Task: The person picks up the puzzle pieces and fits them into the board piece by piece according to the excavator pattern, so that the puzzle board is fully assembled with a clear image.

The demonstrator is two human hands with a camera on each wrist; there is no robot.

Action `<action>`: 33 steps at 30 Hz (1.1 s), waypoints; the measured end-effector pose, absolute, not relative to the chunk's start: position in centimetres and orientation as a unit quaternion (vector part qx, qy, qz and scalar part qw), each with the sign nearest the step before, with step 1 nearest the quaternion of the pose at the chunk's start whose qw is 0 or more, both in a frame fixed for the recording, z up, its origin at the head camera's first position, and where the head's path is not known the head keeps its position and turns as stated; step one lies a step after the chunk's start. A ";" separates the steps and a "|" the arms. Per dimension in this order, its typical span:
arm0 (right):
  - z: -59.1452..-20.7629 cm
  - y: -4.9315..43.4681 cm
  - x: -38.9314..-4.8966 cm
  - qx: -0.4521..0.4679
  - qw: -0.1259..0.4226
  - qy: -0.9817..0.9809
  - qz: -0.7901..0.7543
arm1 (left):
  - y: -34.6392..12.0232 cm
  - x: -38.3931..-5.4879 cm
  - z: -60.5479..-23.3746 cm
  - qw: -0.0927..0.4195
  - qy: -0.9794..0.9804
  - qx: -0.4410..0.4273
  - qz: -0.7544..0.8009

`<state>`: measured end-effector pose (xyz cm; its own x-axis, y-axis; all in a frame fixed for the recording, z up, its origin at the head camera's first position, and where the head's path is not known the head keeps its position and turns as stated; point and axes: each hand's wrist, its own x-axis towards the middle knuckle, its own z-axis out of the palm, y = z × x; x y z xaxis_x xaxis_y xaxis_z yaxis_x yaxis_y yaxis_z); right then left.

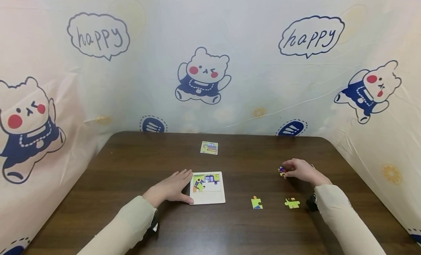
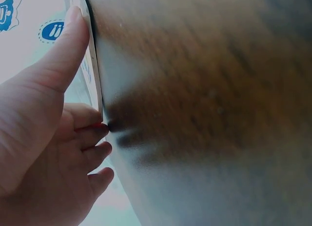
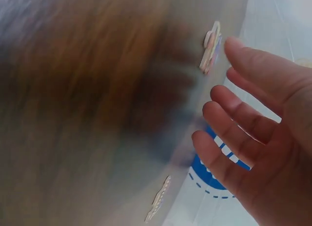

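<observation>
My left hand (image 1: 171,187) rests against the left side of a white puzzle tray (image 1: 207,201), its thumb at the near corner and its fingers spread along the edge. A few joined puzzle pieces (image 1: 205,180) fill the upper left and top of the tray. In the left wrist view, the thumb lies along the tray's rim (image 2: 90,55). On the right, my right hand (image 1: 302,170) hovers low over the table, beside a purple puzzle piece (image 1: 282,171). The right wrist view shows its fingers loosely bent and apart, the thumb tip close to the piece (image 3: 210,48).
A green puzzle piece (image 1: 256,203) and another green one (image 1: 292,203) lie nearer on the dark wooden table (image 1: 158,152). Another piece (image 3: 158,199) lies beyond the right hand's fingers. A small picture card (image 1: 209,147) is behind the tray. A printed curtain hangs behind.
</observation>
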<state>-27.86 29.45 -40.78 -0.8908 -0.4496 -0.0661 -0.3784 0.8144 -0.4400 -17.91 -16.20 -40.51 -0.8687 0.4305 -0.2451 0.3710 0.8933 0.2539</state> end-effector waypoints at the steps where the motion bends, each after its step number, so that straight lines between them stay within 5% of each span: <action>1: -40.9 29.6 -27.9 -0.219 0.085 0.949 -0.209 | -16.2 -17.9 -40.5 0.149 0.961 0.209 0.101; 33: -41.1 28.8 -28.1 -0.242 0.065 0.947 -0.203 | -16.2 -17.9 -40.6 0.153 0.961 0.205 0.107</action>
<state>-28.11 28.79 -41.10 -0.8742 -0.4849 -0.0248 -0.4320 0.8002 -0.4159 -17.93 -16.19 -40.64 -0.8694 0.4263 -0.2499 0.3610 0.8932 0.2679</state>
